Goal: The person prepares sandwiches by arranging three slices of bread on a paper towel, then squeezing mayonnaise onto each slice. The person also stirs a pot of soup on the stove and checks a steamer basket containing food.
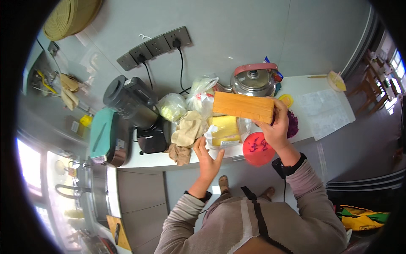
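My right hand [275, 127] holds up an orange-brown rectangular block [242, 106], wooden by its look, gripping its right end above the counter. Fingers apart and holding nothing, my left hand [207, 163] is at the counter's front edge, close to a beige cloth [187, 128]. Between the hands lies a yellow slab [225, 128] in opened clear plastic wrapping, partly hidden by the block. Below my right hand, a round red plate or lid [258, 149] bears purple shreds. A purple shredded heap [292, 123] shows partly behind that hand.
A steel kettle [253, 82] stands behind the block. Plastic bags [173, 108], a blender [130, 103] and a teal-lidded appliance [106, 136] stand to the left. Power cords hang from wall sockets [157, 46]. A white sheet [326, 109] overhangs the counter's front edge at right.
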A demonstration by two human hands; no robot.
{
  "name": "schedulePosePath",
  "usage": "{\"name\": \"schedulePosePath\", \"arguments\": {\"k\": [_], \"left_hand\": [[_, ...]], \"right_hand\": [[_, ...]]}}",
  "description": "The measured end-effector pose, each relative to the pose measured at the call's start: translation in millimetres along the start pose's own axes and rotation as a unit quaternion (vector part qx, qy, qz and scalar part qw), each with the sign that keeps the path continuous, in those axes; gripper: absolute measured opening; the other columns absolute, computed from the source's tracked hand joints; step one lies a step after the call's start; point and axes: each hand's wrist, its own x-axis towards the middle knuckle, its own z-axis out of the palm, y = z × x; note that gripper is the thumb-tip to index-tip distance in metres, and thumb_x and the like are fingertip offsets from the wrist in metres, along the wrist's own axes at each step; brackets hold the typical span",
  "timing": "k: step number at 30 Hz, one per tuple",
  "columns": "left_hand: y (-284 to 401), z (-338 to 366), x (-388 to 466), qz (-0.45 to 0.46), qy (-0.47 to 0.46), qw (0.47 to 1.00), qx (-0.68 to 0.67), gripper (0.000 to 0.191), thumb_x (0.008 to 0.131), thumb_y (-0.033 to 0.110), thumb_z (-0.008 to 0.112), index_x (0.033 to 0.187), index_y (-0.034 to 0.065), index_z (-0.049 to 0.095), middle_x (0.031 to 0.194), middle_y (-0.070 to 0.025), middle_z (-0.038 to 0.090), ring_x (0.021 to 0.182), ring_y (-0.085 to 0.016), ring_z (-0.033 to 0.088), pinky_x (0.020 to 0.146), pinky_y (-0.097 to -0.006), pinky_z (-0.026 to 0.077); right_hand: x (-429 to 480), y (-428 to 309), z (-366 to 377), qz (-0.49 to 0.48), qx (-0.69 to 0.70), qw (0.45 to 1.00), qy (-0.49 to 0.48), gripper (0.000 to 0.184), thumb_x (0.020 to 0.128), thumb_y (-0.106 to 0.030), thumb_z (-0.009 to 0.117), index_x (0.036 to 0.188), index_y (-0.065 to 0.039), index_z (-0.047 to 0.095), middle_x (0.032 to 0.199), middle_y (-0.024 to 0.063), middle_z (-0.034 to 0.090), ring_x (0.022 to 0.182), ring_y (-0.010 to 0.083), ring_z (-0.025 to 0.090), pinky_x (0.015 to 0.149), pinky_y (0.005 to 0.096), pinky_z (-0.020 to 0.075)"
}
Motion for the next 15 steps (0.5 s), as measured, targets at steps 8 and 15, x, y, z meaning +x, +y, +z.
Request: {"name": "schedulePosePath", "arguments": {"k": [8, 15], "left_hand": [[27.4, 70.0, -55.2, 0.266, -0.321, 0.906, 0.069, 0.061, 0.082, 0.026, 0.072, 0.13, 0.0, 0.044, 0.131, -0.0223, 0.044, 0.121, -0.036, 0.044, 0.101, -0.0487, 0.035], [14.0, 156.2, -63.5, 0.226, -0.431, 0.831, 0.269, 0.094, 0.084, 0.052, 0.064, 0.149, -0.0019, 0.023, 0.156, -0.0263, 0.015, 0.146, -0.04, 0.014, 0.117, -0.0515, 0.015]], "right_hand": [[-4.3, -1.5, -26.9, -0.101, -0.039, 0.993, 0.055, 0.062, 0.07, 0.001, 0.079, 0.123, -0.002, 0.047, 0.119, 0.0154, 0.058, 0.109, 0.0306, 0.058, 0.095, 0.0384, 0.0462], [-26.8, -13.1, -67.2, -0.113, -0.175, 0.977, 0.044, 0.059, 0.07, 0.003, 0.077, 0.121, -0.001, 0.047, 0.119, 0.0161, 0.059, 0.108, 0.0327, 0.058, 0.097, 0.0413, 0.045]]}}
